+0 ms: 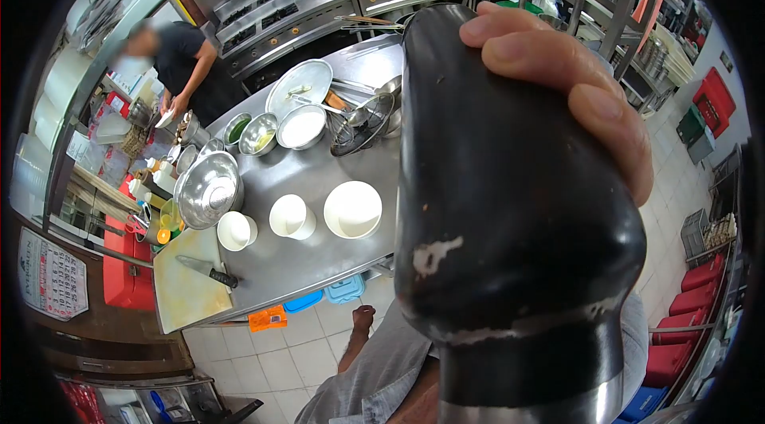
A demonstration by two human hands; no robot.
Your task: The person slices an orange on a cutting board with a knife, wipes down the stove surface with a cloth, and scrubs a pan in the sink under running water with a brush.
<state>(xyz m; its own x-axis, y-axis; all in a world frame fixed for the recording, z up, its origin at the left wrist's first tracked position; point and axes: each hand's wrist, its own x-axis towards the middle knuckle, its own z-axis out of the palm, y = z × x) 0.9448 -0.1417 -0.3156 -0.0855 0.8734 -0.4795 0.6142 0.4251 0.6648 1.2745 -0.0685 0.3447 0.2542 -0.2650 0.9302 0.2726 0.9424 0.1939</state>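
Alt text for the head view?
A hand grips a large scuffed black object close to the camera, blocking much of a kitchen. Behind, a steel table holds white tubs, metal bowls and a knife on a board; a co-worker stands left.

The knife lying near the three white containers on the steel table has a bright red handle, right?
No, the handle is black, not bright red, as the head view shows. The knife does lie near the three white containers on the steel table.
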